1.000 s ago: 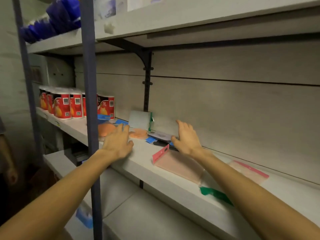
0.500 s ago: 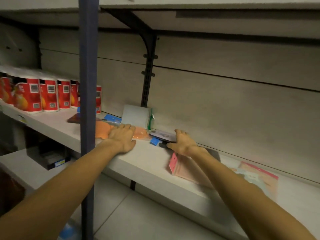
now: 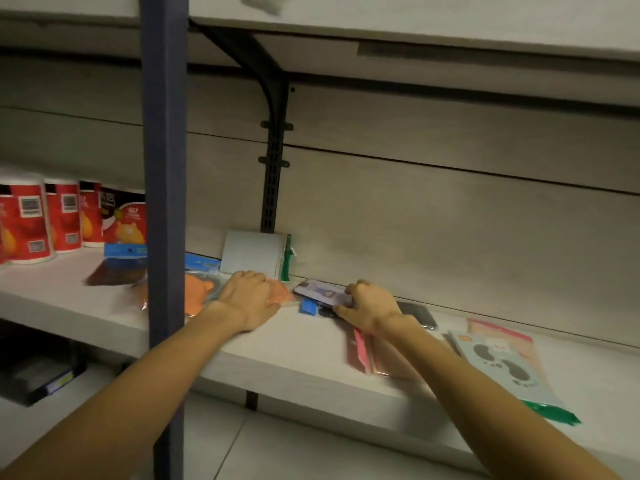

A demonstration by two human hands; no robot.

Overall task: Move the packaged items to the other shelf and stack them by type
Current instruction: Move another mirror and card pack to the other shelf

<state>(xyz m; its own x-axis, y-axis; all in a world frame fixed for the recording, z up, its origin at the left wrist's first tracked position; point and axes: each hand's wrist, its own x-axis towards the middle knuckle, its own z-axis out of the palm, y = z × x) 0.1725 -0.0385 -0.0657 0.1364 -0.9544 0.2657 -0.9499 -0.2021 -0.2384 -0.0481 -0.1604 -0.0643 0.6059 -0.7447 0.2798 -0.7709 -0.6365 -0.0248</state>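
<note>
Nearest you, flat glossy pink packets (image 3: 367, 355) are lying on the matte shelf (image 3: 294, 344). Your right hand (image 3: 372, 308) is curling around a slim dark packet (image 3: 322, 292); your left hand (image 3: 247, 297) is pressing flat on crinkly orange packaging (image 3: 197, 296).

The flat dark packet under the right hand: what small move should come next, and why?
Probably lift it. The right hand already pinches the dark packet at its near edge, and it lies flat on the shelf, apart from the orange packet.
</note>
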